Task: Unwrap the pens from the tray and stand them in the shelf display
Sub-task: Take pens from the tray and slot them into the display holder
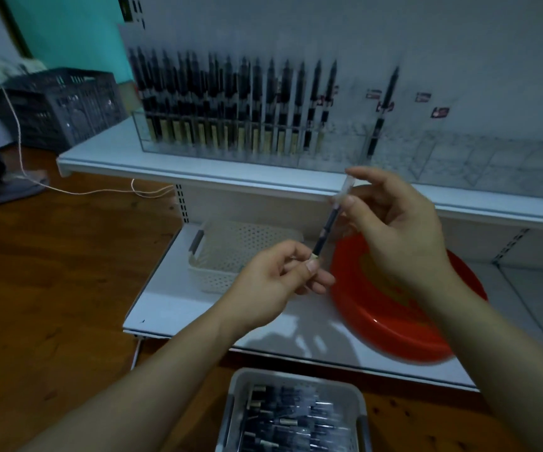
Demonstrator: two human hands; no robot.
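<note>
Your left hand pinches the slim black pen's tan end; your right hand pinches its clear plastic wrapper at the top.

no text can be read; the small red labels on the clear display are too blurred.

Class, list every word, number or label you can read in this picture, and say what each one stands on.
No text can be read.
Small red and white labels on the clear display: too blurred.
Dark signs on the back panel: too blurred.
Wrapped pens in the grey tray: no print legible.
</note>
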